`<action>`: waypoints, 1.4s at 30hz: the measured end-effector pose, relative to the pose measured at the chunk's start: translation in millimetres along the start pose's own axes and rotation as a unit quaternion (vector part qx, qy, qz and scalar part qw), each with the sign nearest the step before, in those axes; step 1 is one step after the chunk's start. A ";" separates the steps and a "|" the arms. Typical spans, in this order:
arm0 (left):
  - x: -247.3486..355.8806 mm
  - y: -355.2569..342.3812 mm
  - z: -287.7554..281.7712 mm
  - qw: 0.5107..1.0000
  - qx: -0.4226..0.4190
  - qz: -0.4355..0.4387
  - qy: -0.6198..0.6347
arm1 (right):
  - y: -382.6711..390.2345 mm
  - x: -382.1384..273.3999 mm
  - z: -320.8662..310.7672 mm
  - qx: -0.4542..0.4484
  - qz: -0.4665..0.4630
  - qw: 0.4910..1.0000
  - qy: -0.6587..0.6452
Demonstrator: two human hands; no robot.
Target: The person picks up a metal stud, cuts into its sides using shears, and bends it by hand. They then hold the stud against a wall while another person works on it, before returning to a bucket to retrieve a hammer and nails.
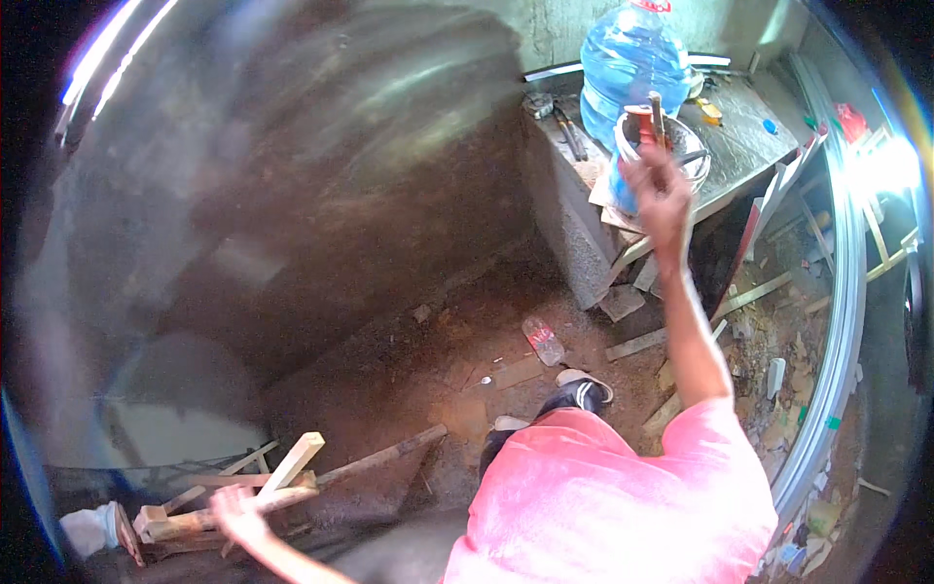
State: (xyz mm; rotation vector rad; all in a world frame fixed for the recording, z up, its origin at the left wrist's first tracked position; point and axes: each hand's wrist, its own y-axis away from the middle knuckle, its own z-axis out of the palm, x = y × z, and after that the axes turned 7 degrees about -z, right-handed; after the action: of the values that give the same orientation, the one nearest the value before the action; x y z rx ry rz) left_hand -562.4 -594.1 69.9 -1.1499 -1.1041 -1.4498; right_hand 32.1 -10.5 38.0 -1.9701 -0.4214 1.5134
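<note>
My right arm reaches up to a white bucket point(693, 131) on a raised ledge. At the bucket's near rim, my right hand point(662, 193) has its fingers curled in, slightly blurred. A dark, stick-like handle point(658, 119) rises just above the fingers, beside a reddish piece point(643, 125); whether both are in my grip is hard to make out. Down at the lower left, my left hand point(238, 513) lies with fingers stretched out at a rough wooden frame point(185, 526). A pale length of timber point(294, 461) slants up beside that hand.
A large blue water bottle point(628, 63) stands behind the bucket on the concrete ledge point(744, 127). A crushed plastic bottle point(543, 341) lies on the dirt floor near my shoe point(589, 383). Long metal profiles point(844, 292) curve down the right, beside scattered boards and rubble.
</note>
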 end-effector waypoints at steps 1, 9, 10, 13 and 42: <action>-61.2 -13.9 -46.3 0.968 -0.164 0.094 -0.168 | -32.3 5.3 -2.9 0.006 -0.006 1.000 0.029; -361.8 234.6 248.9 0.875 -0.334 -0.294 -0.188 | -148.6 104.1 -53.0 -0.321 -0.119 0.916 0.207; -344.9 256.9 294.0 0.847 -0.396 -0.270 -0.230 | -153.8 117.0 -61.9 -0.283 -0.198 0.915 0.207; -321.8 269.2 349.8 0.792 -0.507 -0.173 -0.293 | -172.6 98.4 -75.6 -0.260 -0.109 0.954 0.100; -144.2 434.4 717.4 0.508 -0.699 0.356 -0.356 | -137.1 126.2 -97.7 -0.074 -0.091 0.989 -0.087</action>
State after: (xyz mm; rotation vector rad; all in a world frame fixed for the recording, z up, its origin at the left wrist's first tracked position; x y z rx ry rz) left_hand -25.5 66.2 75.2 -3.0301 0.5925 -0.9018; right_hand 177.6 141.3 45.8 -1.8573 -0.7868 1.5784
